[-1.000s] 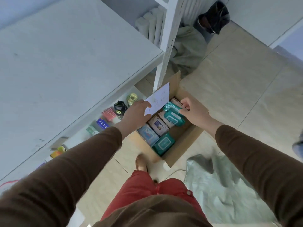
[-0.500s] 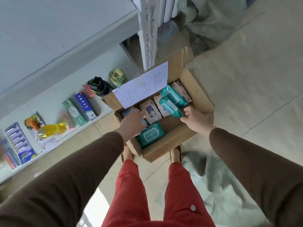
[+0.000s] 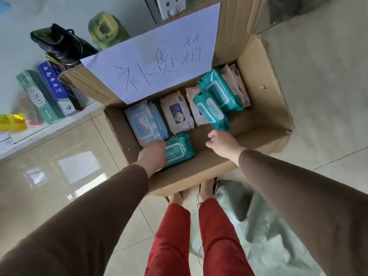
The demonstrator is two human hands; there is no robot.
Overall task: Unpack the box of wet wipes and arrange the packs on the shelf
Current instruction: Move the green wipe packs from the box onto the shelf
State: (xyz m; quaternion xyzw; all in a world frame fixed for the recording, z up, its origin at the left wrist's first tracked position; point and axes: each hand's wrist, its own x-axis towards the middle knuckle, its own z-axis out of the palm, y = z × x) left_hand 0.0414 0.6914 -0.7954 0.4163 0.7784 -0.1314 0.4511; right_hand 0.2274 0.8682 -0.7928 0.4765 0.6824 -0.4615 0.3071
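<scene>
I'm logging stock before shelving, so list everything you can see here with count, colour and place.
cardboard box: 1, brown, on floor
paper sign: 1, white, handwritten, on box flap
teal packs: 3, two stacked at right, one near left hand
white packs: at least 3, box middle
blue pack: 1, box left
toothpaste boxes: 2, green and blue, bottom shelf
grey cloth: 1, floor
hands: left hand grips blue pack; right hand below stacked teal packs, open
</scene>
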